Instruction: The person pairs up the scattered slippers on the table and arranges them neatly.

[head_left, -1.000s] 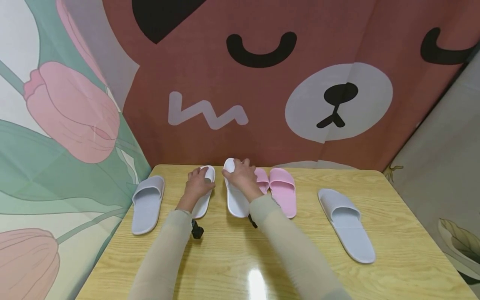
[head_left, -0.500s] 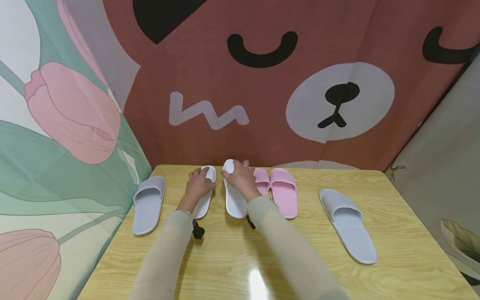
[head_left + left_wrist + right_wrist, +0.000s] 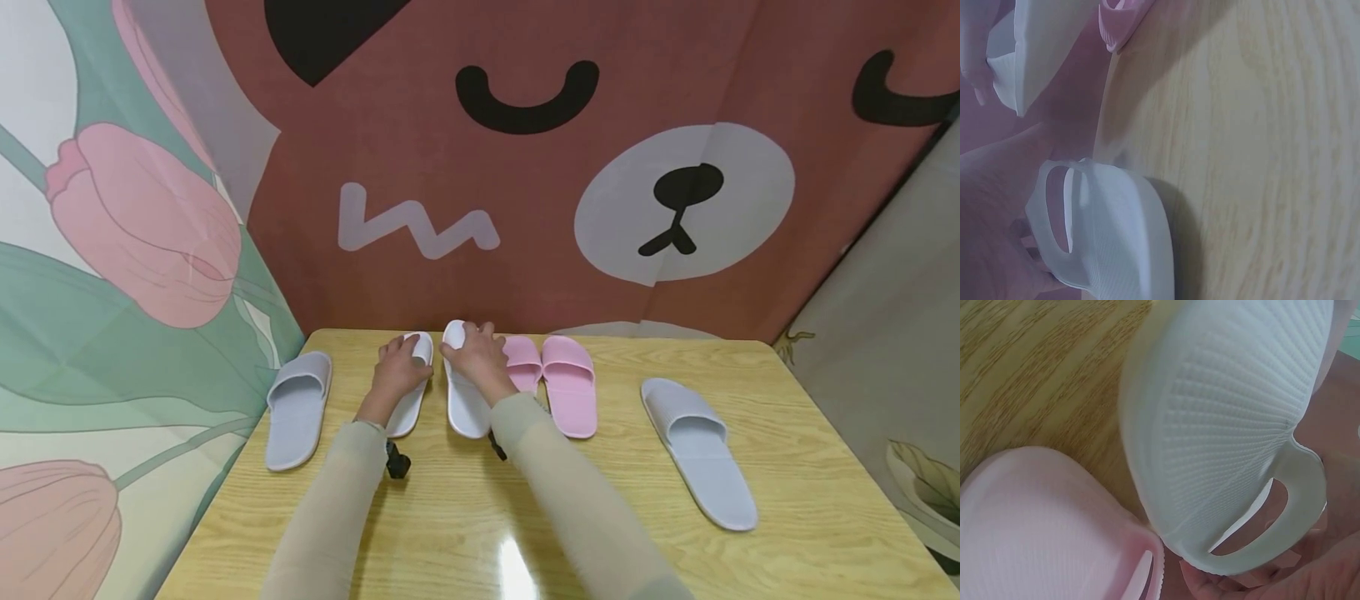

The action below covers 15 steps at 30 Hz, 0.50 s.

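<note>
Near the back of the table, my left hand (image 3: 399,367) grips a white slipper (image 3: 407,415) by its strap, fingers over the top and thumb at the right edge. That slipper's ribbed strap (image 3: 1116,231) shows close up in the left wrist view. Just to the right, my right hand (image 3: 483,358) holds the matching white slipper (image 3: 467,408) across its strap end. In the left wrist view this second slipper (image 3: 1047,44) hangs above the table surface. A narrow gap separates the two white slippers, both toes pointing to the back. The palms hide parts of both straps.
Two pink slippers, one partly hidden (image 3: 522,358) and one in full view (image 3: 573,400), lie side by side right of my right hand. One grey slipper (image 3: 297,417) lies at the left edge, another (image 3: 701,454) at the right. A bear-print cloth (image 3: 420,283) hangs behind the table (image 3: 450,517).
My right hand has shifted slightly left with its white slipper, narrowing the gap and uncovering more of the pink pair. My left hand and its slipper have stayed nearly still.
</note>
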Each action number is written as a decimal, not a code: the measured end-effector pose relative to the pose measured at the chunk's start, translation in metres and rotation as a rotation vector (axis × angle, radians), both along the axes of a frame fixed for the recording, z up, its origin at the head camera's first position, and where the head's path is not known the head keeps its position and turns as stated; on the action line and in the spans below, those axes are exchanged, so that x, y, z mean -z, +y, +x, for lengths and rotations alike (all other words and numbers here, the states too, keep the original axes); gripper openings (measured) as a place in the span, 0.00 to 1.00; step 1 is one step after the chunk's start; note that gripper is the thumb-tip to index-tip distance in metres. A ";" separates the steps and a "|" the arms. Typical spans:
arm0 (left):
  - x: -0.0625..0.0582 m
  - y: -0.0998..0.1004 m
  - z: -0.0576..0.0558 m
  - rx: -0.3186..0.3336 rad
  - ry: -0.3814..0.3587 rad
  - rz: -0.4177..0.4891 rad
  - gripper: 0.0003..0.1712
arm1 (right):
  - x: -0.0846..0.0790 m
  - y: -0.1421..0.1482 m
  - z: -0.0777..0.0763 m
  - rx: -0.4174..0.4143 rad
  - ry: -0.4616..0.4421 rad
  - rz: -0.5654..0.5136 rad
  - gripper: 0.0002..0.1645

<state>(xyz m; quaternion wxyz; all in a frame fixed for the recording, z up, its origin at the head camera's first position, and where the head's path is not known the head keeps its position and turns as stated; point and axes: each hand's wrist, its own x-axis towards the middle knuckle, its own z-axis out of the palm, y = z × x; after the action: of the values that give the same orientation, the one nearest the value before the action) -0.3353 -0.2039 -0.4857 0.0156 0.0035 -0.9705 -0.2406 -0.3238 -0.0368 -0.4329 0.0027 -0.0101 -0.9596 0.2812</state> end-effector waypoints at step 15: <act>0.000 -0.004 0.002 -0.018 0.004 -0.006 0.45 | 0.010 -0.013 -0.003 0.003 0.015 -0.004 0.44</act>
<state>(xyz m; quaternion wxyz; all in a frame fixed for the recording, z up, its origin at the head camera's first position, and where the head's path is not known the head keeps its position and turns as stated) -0.3337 -0.2074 -0.4855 0.0197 0.0116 -0.9711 -0.2375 -0.3264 -0.0503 -0.4426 0.0102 -0.0092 -0.9590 0.2831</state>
